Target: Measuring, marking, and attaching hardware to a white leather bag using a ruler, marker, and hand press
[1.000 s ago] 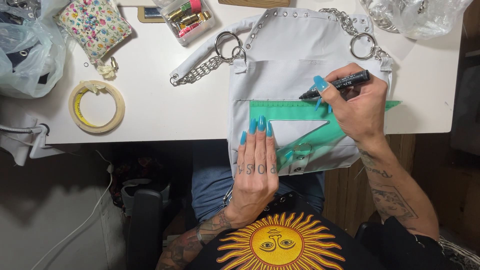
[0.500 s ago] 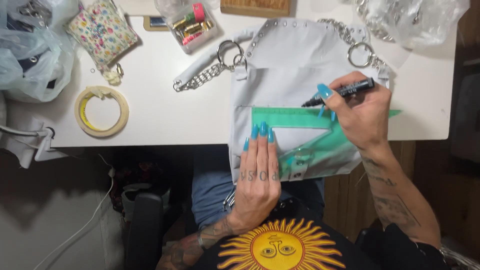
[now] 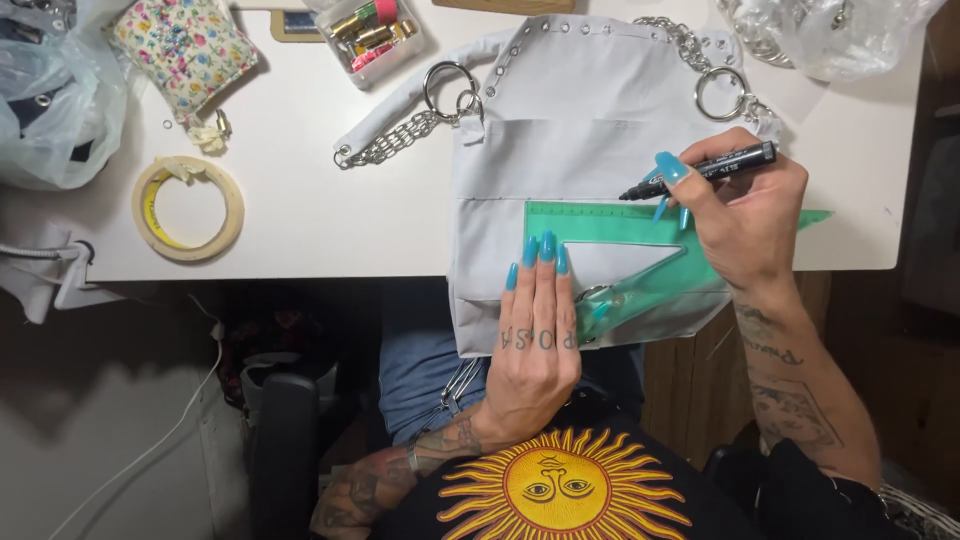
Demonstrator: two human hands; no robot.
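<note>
A pale grey fabric bag piece (image 3: 570, 130) with metal rings and chains lies on the white table (image 3: 330, 215) and hangs over its near edge. A green transparent set square (image 3: 640, 250) rests on the fabric. My left hand (image 3: 535, 320) lies flat, fingers pressing the set square's lower left part onto the fabric. My right hand (image 3: 745, 215) holds a black marker (image 3: 700, 170) with its tip at the square's top edge.
A roll of masking tape (image 3: 188, 208) lies at the left. A floral pouch (image 3: 185, 45), a clear box of small items (image 3: 372, 30) and plastic bags (image 3: 45, 110) sit along the back. Another clear bag (image 3: 830, 30) is at the back right.
The view has shifted slightly. My right hand and the marker stay at the set square's top edge, with little movement. My left hand keeps pressing the square.
</note>
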